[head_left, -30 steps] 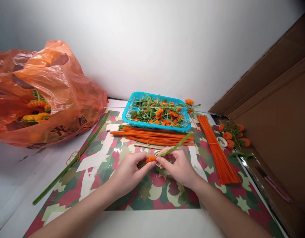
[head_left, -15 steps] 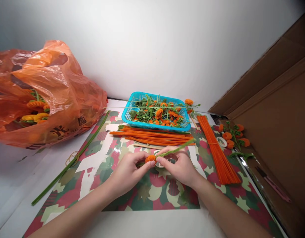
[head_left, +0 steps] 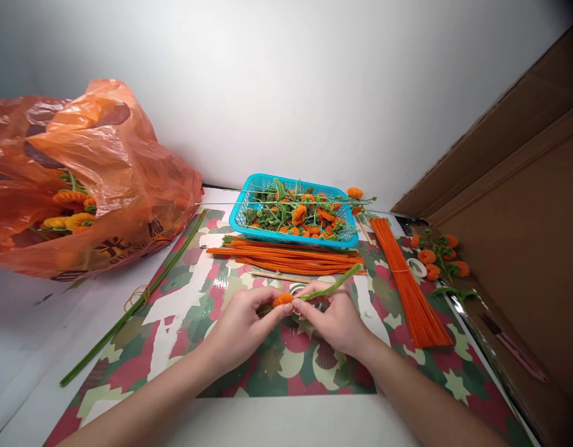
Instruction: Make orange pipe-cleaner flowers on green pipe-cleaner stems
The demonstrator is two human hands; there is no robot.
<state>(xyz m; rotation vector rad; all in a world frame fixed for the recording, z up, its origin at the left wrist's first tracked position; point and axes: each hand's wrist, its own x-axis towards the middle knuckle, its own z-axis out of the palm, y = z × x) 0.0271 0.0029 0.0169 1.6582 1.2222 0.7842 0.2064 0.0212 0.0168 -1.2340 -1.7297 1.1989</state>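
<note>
The left hand (head_left: 246, 320) pinches a small orange flower (head_left: 282, 300) between thumb and fingers. The right hand's (head_left: 337, 318) grip is pressed together on a fuzzy green strip (head_left: 335, 287) right beside the flower; the strip's free end slants up to the right, over the fingers. The flower sits between the two hands, above the patterned sheet (head_left: 290, 372) on the counter (head_left: 286, 425).

Just beyond the hands lie a thin stick (head_left: 279, 276) and a loose pile of orange stems (head_left: 286, 257). Behind these stands a blue basket (head_left: 236, 217) of orange flowers and green leaves, with long thin stems lying across its top. A tied orange bundle (head_left: 407, 282) lies to the right, near a white ring (head_left: 417, 267) and a spray of orange flowers (head_left: 426, 256). On the left, a rubber band (head_left: 136, 299) lies around green stems (head_left: 97, 343), near an orange plastic bag (head_left: 132, 161).
</note>
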